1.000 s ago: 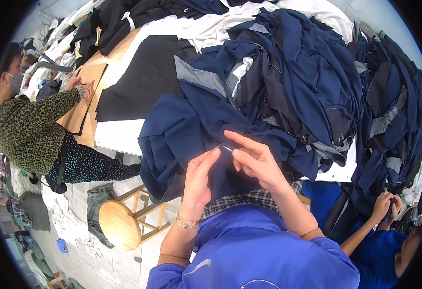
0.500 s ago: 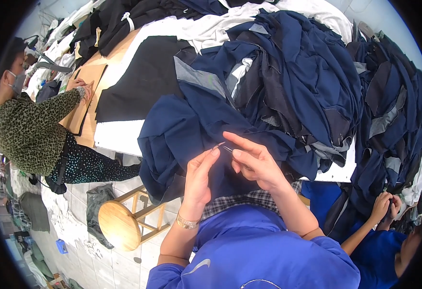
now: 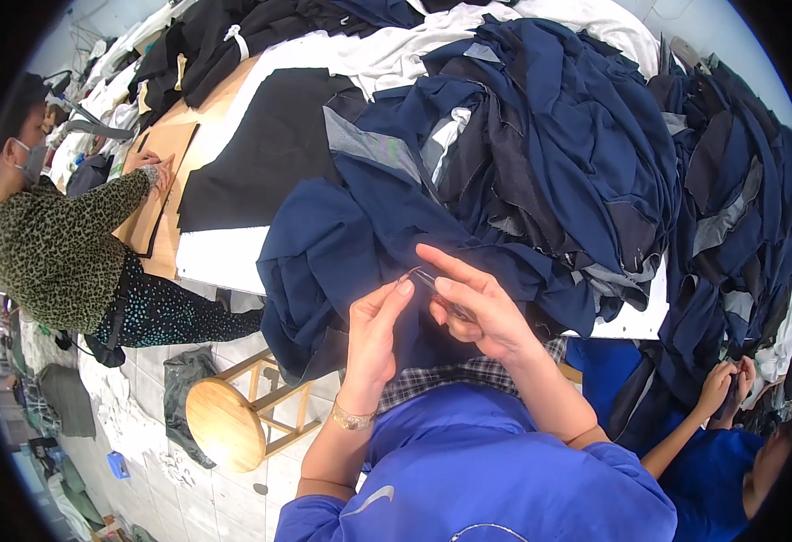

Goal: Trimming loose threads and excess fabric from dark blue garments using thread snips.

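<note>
A large heap of navy garments is covering most of the long white worktable, lying just as it was a second ago, with a black cloth panel spreading flat beside it. One navy garment is hanging off the near table edge and draping down toward the person's lap; it is sitting directly under and between both hands, touching them.

Little is differing from the earlier frames: both hands are staying in the same spot, with the fingertips only slightly shifting against each other.

A co-worker in a spotted top is still leaning on the far left table edge, and a round wooden stool is standing on the tiled floor below.

The left hand is rising with fingers curled, its fingertips pinching a fold of the navy garment. The right hand is closing around a small dark tool, whose kind is too small to tell, its tip meeting the left fingertips.
</note>
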Available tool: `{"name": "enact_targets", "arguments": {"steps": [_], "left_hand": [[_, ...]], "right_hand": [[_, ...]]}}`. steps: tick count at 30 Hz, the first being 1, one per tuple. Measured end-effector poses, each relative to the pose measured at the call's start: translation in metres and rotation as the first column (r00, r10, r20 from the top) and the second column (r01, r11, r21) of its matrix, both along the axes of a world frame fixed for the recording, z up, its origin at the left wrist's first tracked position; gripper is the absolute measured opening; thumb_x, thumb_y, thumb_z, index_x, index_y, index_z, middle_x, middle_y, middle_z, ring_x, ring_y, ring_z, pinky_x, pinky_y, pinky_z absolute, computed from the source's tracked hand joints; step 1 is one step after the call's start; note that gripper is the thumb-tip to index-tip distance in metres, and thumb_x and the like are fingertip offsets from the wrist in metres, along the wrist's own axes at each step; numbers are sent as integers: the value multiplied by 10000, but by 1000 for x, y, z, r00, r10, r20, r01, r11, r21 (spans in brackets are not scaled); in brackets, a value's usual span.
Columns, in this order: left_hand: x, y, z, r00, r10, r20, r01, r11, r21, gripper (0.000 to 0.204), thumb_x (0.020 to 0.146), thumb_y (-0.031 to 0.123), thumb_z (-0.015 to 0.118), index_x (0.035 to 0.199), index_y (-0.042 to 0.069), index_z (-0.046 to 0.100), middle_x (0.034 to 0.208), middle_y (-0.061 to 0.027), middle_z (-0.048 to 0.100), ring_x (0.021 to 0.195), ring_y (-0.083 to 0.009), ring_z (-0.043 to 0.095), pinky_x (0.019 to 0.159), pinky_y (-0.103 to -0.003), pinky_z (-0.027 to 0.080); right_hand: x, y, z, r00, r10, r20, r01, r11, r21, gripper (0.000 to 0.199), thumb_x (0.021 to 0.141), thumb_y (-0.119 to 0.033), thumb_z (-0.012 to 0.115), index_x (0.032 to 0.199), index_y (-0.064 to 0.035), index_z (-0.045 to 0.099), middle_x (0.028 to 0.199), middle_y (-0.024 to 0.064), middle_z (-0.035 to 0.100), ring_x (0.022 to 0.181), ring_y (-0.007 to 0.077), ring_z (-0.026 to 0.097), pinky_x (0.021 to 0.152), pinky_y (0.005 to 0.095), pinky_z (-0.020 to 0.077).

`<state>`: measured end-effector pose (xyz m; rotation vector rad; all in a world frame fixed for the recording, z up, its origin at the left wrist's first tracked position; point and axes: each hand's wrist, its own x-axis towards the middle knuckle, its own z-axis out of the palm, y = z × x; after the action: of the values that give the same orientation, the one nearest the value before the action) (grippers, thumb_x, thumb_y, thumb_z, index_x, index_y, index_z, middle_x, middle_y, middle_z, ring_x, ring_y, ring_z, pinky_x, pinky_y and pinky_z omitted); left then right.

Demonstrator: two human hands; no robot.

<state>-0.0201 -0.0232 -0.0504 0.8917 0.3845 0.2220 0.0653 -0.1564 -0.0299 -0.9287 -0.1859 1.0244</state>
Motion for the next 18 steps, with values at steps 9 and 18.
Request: {"name": "enact_targets", "arguments": {"steps": [9, 18], "left_hand": [[-1, 1, -2, 1000, -27, 8, 27, 1000, 8, 183, 880, 122, 583, 992, -2, 660, 930, -30, 659, 842, -71, 577, 759, -197, 431], [-2, 2, -3, 1000, 0, 7, 0, 1000, 8, 209, 884, 116, 570, 1037, -1, 649, 960, -41, 660, 873, -81, 580, 797, -205, 426]], "right_hand": [[-2, 0, -2, 999, -35, 2, 35, 999, 5, 435, 914, -133, 512, 1339, -105, 421, 651, 19, 552, 388, -4, 304, 349, 157, 207], [-6, -3, -1, 998, -8, -55, 9, 1000, 26, 433, 919, -138, 509, 1342, -113, 418, 654, 26, 558, 382, -2, 301, 343, 159, 208]]}}
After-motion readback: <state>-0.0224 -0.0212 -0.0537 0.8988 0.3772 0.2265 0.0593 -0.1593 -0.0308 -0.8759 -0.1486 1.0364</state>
